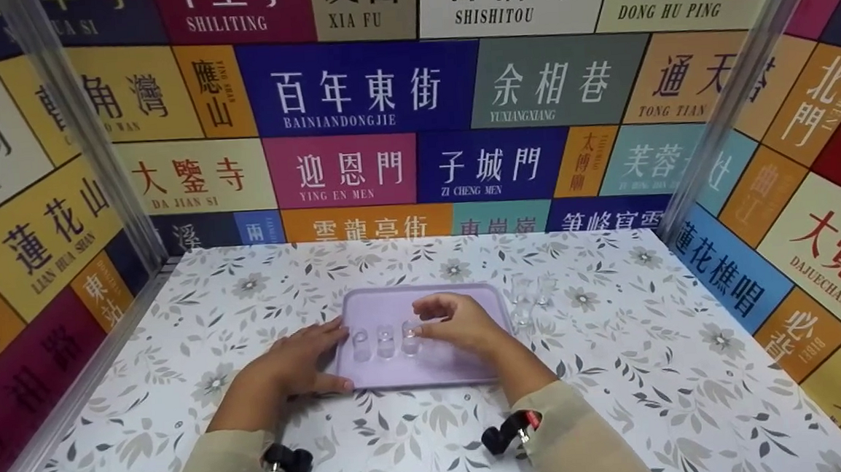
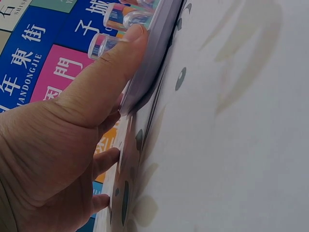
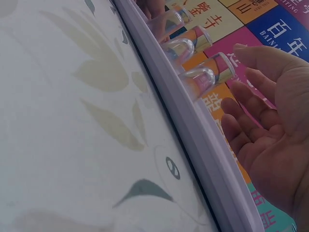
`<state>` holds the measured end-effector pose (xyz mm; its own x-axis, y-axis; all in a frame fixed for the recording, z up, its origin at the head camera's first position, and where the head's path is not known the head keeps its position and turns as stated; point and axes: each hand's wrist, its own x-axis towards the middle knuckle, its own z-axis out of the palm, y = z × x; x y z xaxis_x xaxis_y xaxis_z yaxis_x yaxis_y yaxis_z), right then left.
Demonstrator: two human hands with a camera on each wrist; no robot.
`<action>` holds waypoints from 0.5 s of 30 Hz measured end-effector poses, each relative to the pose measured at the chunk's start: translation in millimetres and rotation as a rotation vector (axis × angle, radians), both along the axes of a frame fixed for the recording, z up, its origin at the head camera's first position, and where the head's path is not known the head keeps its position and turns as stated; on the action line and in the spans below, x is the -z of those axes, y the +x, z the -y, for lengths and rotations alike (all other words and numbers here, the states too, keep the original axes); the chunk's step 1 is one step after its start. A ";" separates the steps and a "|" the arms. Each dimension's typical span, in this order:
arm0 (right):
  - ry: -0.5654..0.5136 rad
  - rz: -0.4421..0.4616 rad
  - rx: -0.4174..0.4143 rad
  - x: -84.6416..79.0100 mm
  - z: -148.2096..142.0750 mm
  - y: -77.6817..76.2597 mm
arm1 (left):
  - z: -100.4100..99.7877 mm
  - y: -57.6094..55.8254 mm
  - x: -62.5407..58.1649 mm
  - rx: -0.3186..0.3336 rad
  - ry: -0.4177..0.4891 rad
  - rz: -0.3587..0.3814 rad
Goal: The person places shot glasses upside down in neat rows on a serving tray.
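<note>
A lilac tray [image 1: 429, 375] lies on the table with three small clear cups in a row: a left cup [image 1: 361, 345], a middle cup [image 1: 385, 342] and a right cup [image 1: 410, 344]. My left hand [image 1: 289, 361] rests at the tray's left side, its thumb [image 2: 133, 41] along the near rim and its other fingers spread toward the far side. Over the tray, my right hand [image 1: 462, 326] is beside the right cup, fingers loosely bent. In the right wrist view its thumb [image 3: 256, 55] is close to that cup's rim [image 3: 231, 66], and the palm holds nothing.
Several more clear cups [image 1: 524, 311] stand on the table just right of the tray. A leaf-patterned cloth [image 1: 248, 276] covers the table. Walls of coloured panels with lettering [image 1: 360, 86] enclose the back and both sides, with clear posts [image 1: 729, 93] at the corners.
</note>
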<state>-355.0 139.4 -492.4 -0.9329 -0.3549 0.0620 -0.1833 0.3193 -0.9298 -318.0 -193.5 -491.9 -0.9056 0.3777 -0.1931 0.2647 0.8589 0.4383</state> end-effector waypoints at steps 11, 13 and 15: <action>-0.043 -0.040 0.023 -4.4 -15.5 -6.0 | -0.3 0.9 -3.9 0.000 -0.003 0.004; -0.045 -0.038 0.024 -4.3 -18.6 -6.1 | -0.1 0.7 -3.8 -0.003 0.003 0.010; -0.040 -0.039 0.029 -4.9 -22.4 -5.6 | 0.6 0.8 -3.8 -0.006 0.002 0.012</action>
